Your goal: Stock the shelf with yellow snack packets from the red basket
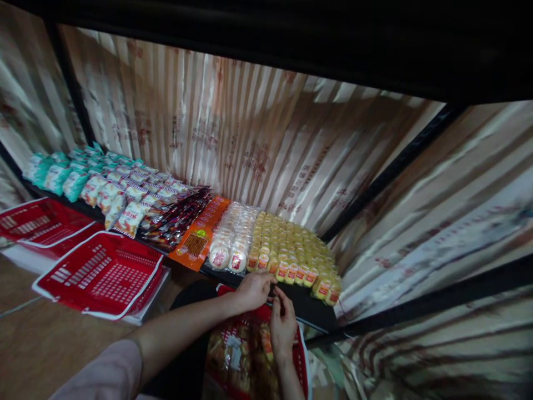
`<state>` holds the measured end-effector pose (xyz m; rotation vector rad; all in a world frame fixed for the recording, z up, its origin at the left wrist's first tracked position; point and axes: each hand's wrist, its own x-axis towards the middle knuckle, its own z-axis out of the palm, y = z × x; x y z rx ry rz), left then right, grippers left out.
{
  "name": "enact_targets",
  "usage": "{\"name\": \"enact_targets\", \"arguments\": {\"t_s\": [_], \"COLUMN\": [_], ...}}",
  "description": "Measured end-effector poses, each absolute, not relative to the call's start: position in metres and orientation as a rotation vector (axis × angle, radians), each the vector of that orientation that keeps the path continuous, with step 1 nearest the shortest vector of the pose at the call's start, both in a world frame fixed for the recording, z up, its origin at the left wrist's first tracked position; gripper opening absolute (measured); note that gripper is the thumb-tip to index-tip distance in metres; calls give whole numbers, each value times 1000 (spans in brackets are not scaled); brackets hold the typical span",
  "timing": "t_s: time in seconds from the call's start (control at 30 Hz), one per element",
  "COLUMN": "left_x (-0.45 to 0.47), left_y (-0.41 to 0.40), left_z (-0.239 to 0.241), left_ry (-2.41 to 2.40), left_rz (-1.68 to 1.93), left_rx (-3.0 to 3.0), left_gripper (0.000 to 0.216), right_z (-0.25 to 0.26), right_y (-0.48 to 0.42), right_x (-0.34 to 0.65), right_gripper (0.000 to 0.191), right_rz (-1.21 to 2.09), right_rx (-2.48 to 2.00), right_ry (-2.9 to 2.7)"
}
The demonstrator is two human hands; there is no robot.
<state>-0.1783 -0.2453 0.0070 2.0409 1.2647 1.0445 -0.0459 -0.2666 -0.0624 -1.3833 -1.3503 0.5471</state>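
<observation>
My left hand (254,290) reaches in from the left, its fingers curled and closed. Just beside it, my right hand (283,318) has its fingers bent, thumb and fingertips drawn together towards the left hand. Whatever is between the fingertips is too small or hidden to make out. Both hands are at the shelf's front edge, above a red basket (307,355) that holds packaged food (233,361). Just beyond them stand rows of small yellow packaged cakes (291,244). White round packaged cakes (219,256) are lined up to their left.
Along the black shelf (306,303) lie an orange packet (195,244), dark shiny packets (177,219), white bags (131,214) and teal bags (75,183). Two red baskets, one nearer (112,272) and one farther (45,222), stand at left. Black rack posts (391,166) frame the shelf.
</observation>
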Motion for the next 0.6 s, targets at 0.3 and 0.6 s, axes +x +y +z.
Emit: {"name": "enact_targets", "arguments": {"t_s": [0.3,0.6], "left_x": [-199,-312], "left_y": [-269,-223], "left_z": [2,5], "left_ry": [1198,1472], "left_rz": [1082,1267], "left_rx": [2049,1829], "left_gripper": [34,31], "right_z": [-64,-26], "right_y": [-297,-233], "right_x": [-56,-111], "right_gripper": [48,48], "right_rz": [600,812], "right_rx": [-1503,-1305], "right_ry": [-1235,-1358]}}
